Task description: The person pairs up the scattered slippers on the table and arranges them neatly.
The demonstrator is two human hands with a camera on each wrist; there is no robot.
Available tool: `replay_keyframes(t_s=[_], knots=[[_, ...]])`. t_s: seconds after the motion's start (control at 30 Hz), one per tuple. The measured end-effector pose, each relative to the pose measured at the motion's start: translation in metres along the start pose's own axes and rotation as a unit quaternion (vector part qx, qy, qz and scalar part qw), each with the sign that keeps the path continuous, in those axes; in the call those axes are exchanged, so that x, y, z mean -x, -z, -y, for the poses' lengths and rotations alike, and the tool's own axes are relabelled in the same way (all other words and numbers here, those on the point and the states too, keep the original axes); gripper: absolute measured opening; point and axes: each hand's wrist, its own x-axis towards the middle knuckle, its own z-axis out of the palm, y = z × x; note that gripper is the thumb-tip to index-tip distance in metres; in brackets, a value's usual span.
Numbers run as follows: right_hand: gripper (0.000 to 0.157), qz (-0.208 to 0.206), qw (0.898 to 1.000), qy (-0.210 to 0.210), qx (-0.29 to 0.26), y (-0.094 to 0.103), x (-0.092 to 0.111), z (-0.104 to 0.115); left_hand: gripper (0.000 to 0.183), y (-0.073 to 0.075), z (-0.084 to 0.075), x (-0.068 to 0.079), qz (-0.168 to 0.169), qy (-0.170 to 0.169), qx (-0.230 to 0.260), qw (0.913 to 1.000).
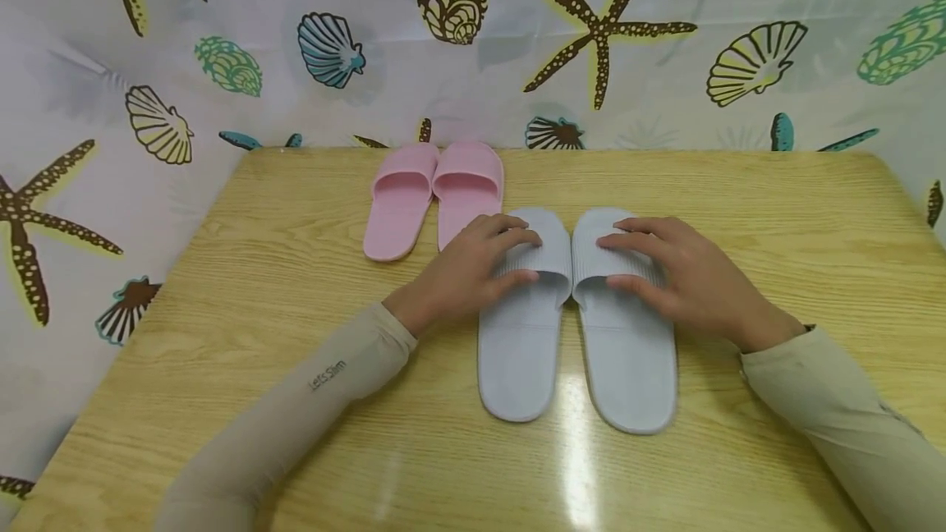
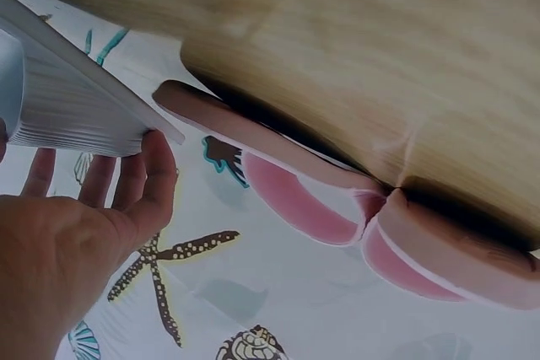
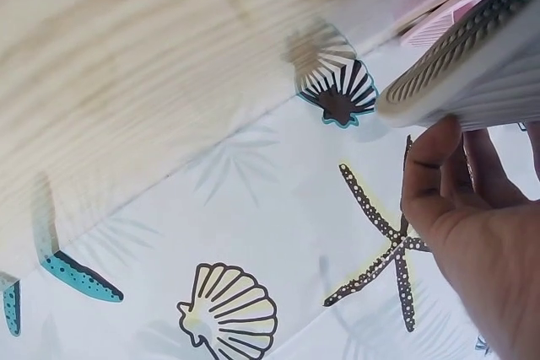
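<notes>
A pair of pale grey slippers with ribbed straps lies side by side, toes pointing away. My left hand (image 1: 473, 269) grips the left grey slipper (image 1: 519, 360) at its strap, fingers over the top and thumb by the strap's rear edge. The right grey slipper (image 1: 630, 368) is held the same way by my right hand (image 1: 691, 282). In the right wrist view the ridged sole (image 3: 460, 52) shows, tilted off the table. Fingertips touch the ribbed strap (image 2: 76, 115) in the left wrist view. Where each thumb ends is partly hidden.
A pair of pink slippers (image 1: 399, 224) stands farther back, left of the grey pair, partly behind my left hand. The wooden table (image 1: 296, 286) ends at a white cloth (image 1: 473, 80) printed with shells and starfish, at the back and sides.
</notes>
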Motion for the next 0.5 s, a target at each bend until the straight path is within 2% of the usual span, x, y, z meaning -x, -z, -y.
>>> replay_keyframes(t_s=[0.3, 0.5], knots=[[0.045, 0.008, 1.000, -0.013, -0.011, -0.007, -0.012, -0.015, 0.039, 0.000, 0.012, -0.018, 0.003, 0.007, 0.014, 0.9999], [0.042, 0.029, 0.999, -0.041, -0.014, -0.007, -0.019, -0.021, 0.040, 0.001, 0.018, -0.028, 0.005, 0.010, 0.017, 0.9998]])
